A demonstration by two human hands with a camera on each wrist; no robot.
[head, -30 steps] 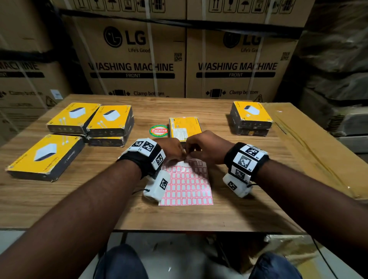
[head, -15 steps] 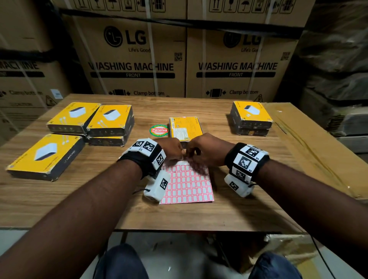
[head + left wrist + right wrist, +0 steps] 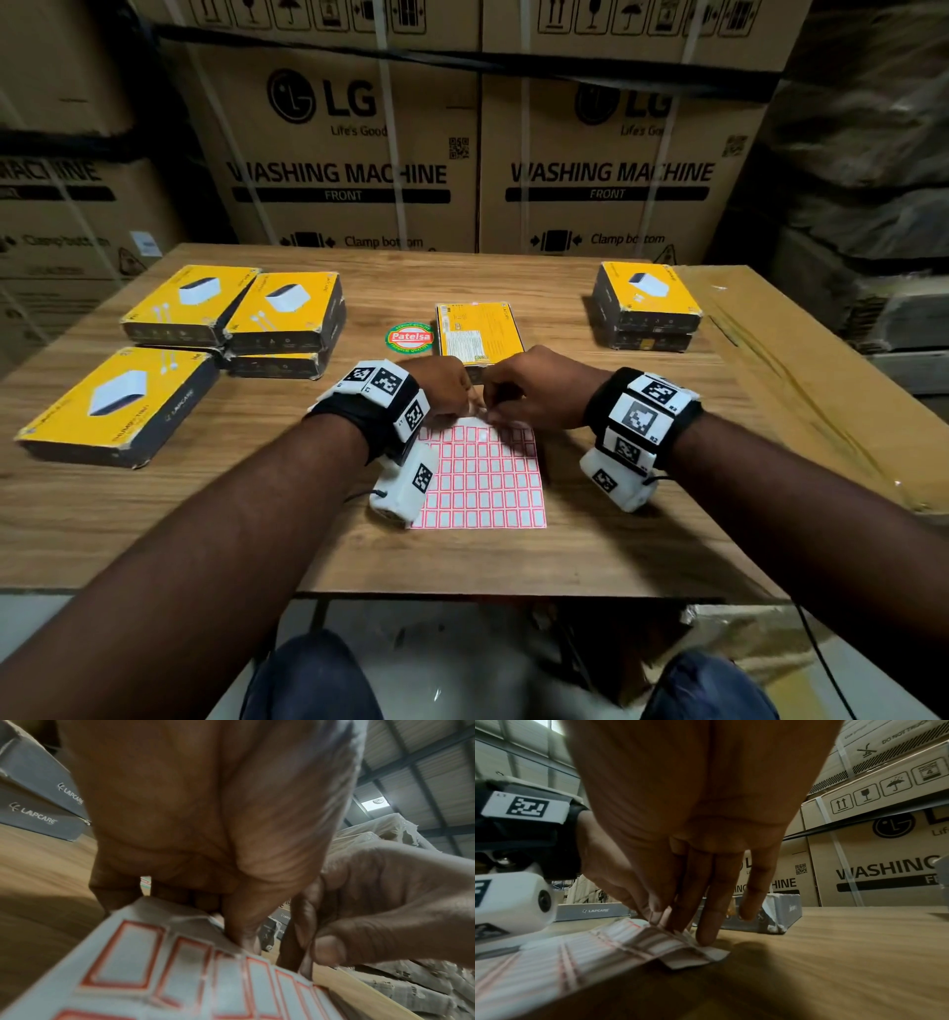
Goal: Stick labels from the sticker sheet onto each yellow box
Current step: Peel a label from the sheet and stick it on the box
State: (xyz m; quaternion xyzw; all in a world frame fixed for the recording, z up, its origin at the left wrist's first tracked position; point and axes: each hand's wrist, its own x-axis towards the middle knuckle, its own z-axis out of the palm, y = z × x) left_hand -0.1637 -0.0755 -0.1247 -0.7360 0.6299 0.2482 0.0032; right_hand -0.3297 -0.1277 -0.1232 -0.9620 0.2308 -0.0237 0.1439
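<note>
At the frame's centre, the left hand (image 3: 445,386) pinches the white, red-framed paper sticker sheet (image 3: 482,475) on the wooden tabletop (image 3: 590,545); the right hand (image 3: 534,393) pinching its far edge should peel one label slowly.

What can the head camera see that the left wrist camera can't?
Only the head view shows the whole sticker sheet on the table, the yellow boxes stacked far left and far right, the one just beyond the hands and the round Patelsa sticker. Only the left wrist view shows the roof beams and the left hand pinching the sheet's lifted far edge, its red-framed labels up close. Both show the right hand working at that edge.
</note>
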